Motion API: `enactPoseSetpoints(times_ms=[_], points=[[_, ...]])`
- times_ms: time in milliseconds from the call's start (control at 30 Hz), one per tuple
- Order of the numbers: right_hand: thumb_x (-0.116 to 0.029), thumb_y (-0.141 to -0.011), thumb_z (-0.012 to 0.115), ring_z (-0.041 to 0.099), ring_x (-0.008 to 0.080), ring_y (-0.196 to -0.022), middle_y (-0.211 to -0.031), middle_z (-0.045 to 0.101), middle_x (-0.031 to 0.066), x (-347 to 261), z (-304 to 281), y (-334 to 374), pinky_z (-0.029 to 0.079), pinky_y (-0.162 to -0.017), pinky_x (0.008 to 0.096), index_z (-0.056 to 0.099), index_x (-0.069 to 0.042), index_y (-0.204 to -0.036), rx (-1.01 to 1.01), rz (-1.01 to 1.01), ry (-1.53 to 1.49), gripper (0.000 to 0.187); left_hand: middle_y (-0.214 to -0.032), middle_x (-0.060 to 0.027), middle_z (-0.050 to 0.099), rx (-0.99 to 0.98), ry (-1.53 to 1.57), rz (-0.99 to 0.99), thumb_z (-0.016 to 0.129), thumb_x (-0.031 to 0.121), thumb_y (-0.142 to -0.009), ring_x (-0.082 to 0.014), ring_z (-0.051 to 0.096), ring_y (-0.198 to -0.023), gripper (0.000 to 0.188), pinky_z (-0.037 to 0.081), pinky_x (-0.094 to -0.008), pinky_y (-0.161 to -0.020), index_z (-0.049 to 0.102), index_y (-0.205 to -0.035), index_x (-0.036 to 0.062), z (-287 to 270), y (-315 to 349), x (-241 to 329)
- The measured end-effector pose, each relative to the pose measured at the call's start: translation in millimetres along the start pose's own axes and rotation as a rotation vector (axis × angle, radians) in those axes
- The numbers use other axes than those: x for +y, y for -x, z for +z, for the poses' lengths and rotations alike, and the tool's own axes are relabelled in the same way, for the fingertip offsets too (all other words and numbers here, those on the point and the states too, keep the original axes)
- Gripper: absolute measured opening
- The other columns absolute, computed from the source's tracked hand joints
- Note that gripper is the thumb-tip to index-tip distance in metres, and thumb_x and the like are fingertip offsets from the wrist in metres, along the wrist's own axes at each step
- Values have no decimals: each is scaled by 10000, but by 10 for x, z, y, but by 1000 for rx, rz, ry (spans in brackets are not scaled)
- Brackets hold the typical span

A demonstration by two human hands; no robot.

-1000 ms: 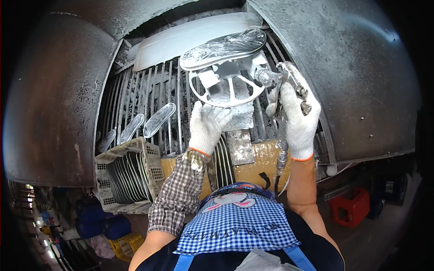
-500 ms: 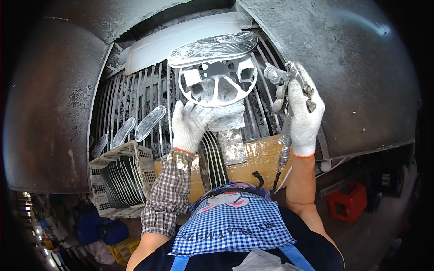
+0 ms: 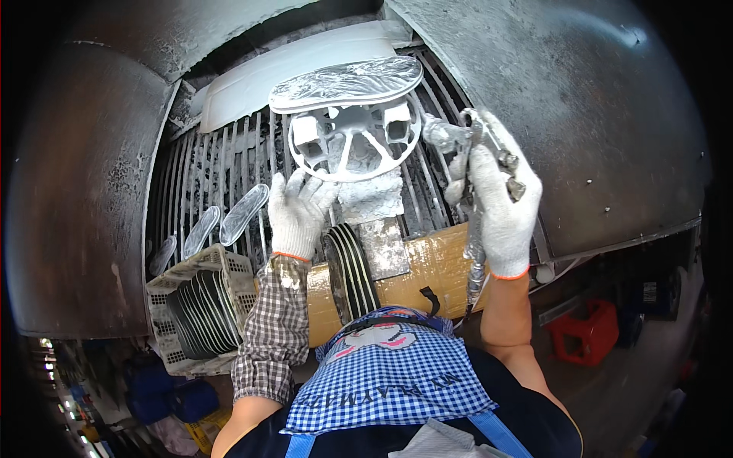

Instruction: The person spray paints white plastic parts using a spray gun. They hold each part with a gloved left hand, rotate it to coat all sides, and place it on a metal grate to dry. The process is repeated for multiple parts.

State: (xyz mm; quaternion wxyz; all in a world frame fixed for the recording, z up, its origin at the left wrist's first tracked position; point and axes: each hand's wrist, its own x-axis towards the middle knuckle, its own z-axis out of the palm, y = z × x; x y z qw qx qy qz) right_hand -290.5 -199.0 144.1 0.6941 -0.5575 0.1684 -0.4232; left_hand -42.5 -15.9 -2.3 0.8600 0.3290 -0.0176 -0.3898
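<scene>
My left hand [image 3: 298, 217], in a white knit glove, has its fingers stretched out at the near rim of a white-coated spoked wheel [image 3: 353, 177]. Nothing is gripped in it; the fingertips appear to touch the rim. Across the wheel's far side lies a long shoe-sole-shaped piece [image 3: 347, 82], its top covered in shiny wrinkled film and its edge white. My right hand [image 3: 504, 195], also gloved, is closed around a coated metal spray gun [image 3: 466, 145]. The gun's head points left toward the wheel, and a wrapped hose [image 3: 476, 267] hangs beneath it.
Metal bars [image 3: 229, 160] form a grate between dark side panels. Three film-covered soles [image 3: 244, 214] lean at the left. A pale plastic crate [image 3: 248, 267] holds several dark soles; more soles [image 3: 347, 263] stand on the tan ledge [image 3: 427, 267]. A red container [image 3: 584, 332] sits lower right.
The whole view has shifted slightly, moving most things left in the picture. The spray gun's head has dipped a little toward the wheel. My left hand stays by the rim.
</scene>
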Motion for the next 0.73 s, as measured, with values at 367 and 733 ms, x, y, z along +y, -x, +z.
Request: enactPoseSetpoints(times_ms=[367,733], points=[[-120,-1074,670,615,50,-733,-938,697,44,-6,-121,-105,531,-632,209,573,56,-1484,111,-15,23,456,-1550,-385,445,127,-25,73,543,574,-1073,-495,541,-1391,887,503,-584,-1137,246,-1625,-53,6,-45,168],[-171,-1075,681,636,63,-792,-1110,748,129,-195,-128,13,565,-663,210,480,51,-1570,117,-69,136,579,-1642,-383,313,91,-23,97,543,560,-1076,-510,426,-1494,953,456,-612,-1189,93,-1686,-19,-187,-144,241]])
